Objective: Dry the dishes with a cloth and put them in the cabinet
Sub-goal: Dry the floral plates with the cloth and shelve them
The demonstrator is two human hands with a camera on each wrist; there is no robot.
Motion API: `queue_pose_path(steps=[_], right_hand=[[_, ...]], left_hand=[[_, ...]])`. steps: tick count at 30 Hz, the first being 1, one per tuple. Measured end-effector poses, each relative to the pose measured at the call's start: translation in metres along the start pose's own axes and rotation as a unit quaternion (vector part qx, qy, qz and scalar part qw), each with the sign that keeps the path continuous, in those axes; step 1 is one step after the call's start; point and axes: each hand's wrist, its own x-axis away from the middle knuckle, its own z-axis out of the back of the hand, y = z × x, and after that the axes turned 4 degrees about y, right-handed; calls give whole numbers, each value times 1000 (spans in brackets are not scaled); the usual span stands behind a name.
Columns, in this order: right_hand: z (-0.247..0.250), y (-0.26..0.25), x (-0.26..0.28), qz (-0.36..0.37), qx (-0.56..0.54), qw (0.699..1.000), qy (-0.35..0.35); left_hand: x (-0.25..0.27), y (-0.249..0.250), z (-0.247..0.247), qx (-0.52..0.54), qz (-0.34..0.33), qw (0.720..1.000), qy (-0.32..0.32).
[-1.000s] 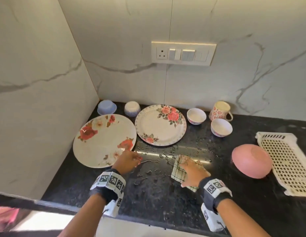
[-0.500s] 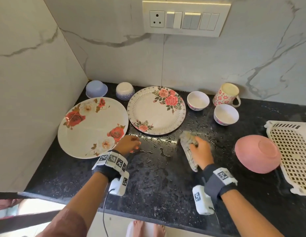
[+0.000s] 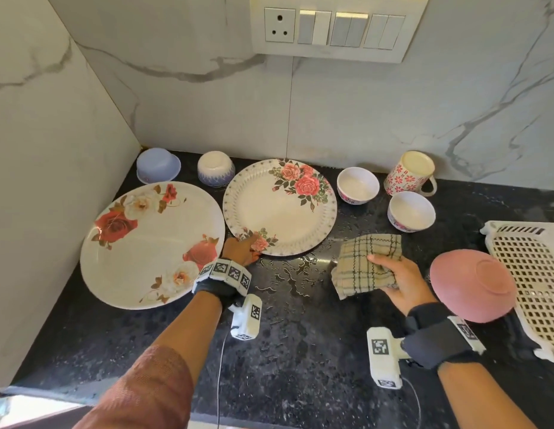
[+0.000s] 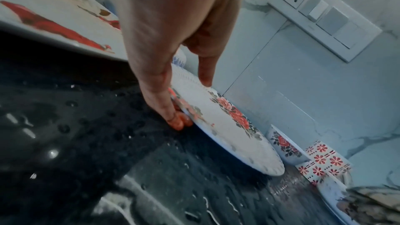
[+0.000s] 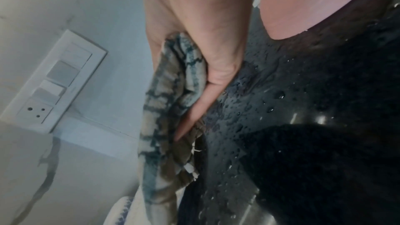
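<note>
The tabletop (image 3: 300,351) is viewed from overhead; both wrist views are pressed close, the switch panel (image 4: 324,18) shared at frame edges.

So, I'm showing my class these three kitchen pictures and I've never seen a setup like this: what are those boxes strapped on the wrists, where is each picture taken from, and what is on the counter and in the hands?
No machine here: a person wears three cameras. The wide picture comes from the head; the boxes at the wrists are cameras looking along each hand.

The left hand grips the near rim of the smaller rose plate; the left-wrist picture shows its fingers tucked under the edge. The right hand holds a checked cloth.

On the wet black counter also lie a larger floral plate, small bowls, an upturned mug, an upturned pink bowl and a white rack.
</note>
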Motion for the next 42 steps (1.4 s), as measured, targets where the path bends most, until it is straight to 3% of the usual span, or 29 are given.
queue_pose_path(steps=[4, 10, 14, 17, 20, 24, 28, 31, 33, 35, 36, 37, 39, 42], right_hand=[[4, 1, 9, -3, 10, 1000, 8], [1, -9, 20, -14, -44, 999, 11], [-18, -33, 27, 50, -29, 998, -9], [-42, -55, 36, 118, 43, 992, 2], [-73, -67, 40, 210, 171, 960, 68], [-117, -70, 46, 338, 336, 870, 127], [-162, -57, 65, 374, 380, 844, 62], [-185, -41, 78, 407, 451, 794, -26], [-190, -35, 85, 381, 472, 783, -137], [-188, -34, 92, 340, 456, 797, -203], [-187, -36, 90, 347, 467, 791, -192], [-185, -38, 88, 354, 510, 766, -167], [-183, -40, 86, 309, 582, 737, -148], [-193, -33, 91, 261, 585, 754, -143]], left_hand=[[2, -5, -1, 60, -17, 998, -11], [18, 8, 14, 110, 30, 990, -84], [34, 13, 35, 86, 1, 989, -118], [52, 7, 56, 88, -21, 986, -141], [86, 1, 74, 97, -45, 976, -187], [127, 1, 89, 103, -52, 968, -222], [154, 6, 95, 74, -75, 969, -223], [166, 10, 100, 73, -91, 968, -220], [170, 10, 102, 83, -96, 967, -221], [172, 9, 107, 106, -100, 965, -219], [173, 8, 110, 118, -105, 962, -223], [173, 7, 112, 128, -109, 959, -229], [178, 7, 115, 147, -125, 949, -249], [183, 9, 117, 135, -143, 944, -263]])
